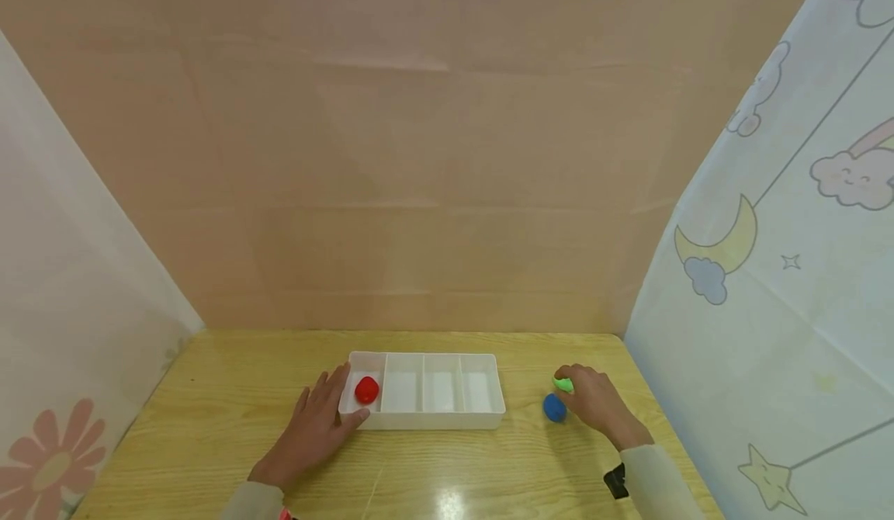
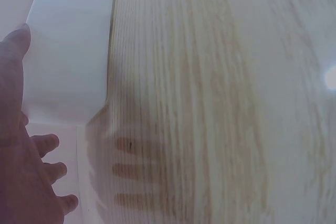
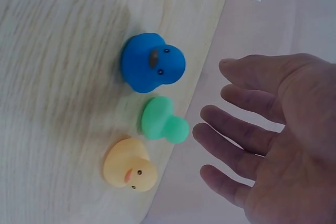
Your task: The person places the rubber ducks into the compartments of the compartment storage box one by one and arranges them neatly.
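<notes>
In the head view a white tray (image 1: 441, 421) with several compartments stands on the table. My left hand (image 1: 317, 427) rests against its left end, thumb at the front rim and straight fingers along the side. A small rounded red toy (image 1: 366, 390) lies in the leftmost compartment. My right hand (image 1: 597, 400) hovers over the toy ducks right of the tray, its fingers loosely spread in the right wrist view. Nearest to it is the green duck (image 3: 160, 119), between a blue duck (image 3: 144, 64) and a yellow duck (image 3: 126, 166). The hand hides the yellow one in the head view.
The wooden table (image 1: 419, 473) ends at a plain tan backdrop (image 1: 433, 194). Light cloth walls stand on both sides, the right one (image 1: 789, 334) printed with clouds, stars and a moon. A dark strap (image 1: 616, 481) shows at my right sleeve.
</notes>
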`<action>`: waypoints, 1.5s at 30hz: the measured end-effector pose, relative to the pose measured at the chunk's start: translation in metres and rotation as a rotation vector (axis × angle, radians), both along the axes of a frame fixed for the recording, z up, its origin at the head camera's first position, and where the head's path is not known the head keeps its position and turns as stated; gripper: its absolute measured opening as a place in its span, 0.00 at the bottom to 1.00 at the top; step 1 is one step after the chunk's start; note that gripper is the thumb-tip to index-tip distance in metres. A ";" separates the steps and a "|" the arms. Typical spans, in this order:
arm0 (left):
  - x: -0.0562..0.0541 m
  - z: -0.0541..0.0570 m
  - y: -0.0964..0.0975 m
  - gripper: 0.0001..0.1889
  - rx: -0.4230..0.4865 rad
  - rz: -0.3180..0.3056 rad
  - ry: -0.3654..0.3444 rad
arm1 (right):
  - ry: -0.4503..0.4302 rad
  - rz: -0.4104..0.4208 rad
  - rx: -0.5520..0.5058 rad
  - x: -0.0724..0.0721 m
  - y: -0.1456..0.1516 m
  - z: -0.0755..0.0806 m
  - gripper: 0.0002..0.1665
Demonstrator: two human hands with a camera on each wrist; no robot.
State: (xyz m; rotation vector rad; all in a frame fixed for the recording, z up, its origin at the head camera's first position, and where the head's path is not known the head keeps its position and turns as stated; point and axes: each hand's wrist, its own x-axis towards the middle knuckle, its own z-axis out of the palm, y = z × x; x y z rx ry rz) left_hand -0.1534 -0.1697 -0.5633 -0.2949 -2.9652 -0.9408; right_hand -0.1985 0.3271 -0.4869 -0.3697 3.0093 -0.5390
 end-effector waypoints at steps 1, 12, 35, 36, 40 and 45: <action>0.000 0.000 0.000 0.50 -0.001 0.000 0.000 | -0.011 -0.003 -0.003 0.001 0.001 -0.002 0.18; 0.000 -0.001 0.000 0.50 -0.004 0.002 -0.020 | -0.083 0.010 -0.041 0.003 0.001 -0.009 0.22; 0.001 0.003 0.000 0.50 0.002 0.000 -0.048 | -0.139 -0.030 -0.045 0.002 -0.002 -0.023 0.20; 0.001 0.003 0.000 0.51 0.001 -0.002 -0.052 | -0.139 -0.028 -0.045 0.002 -0.002 -0.023 0.20; 0.000 0.003 0.000 0.51 0.000 0.000 -0.054 | -0.137 -0.029 -0.045 0.003 -0.002 -0.024 0.19; 0.000 0.003 0.000 0.50 -0.003 -0.002 -0.038 | -0.138 -0.033 -0.048 0.003 -0.002 -0.025 0.17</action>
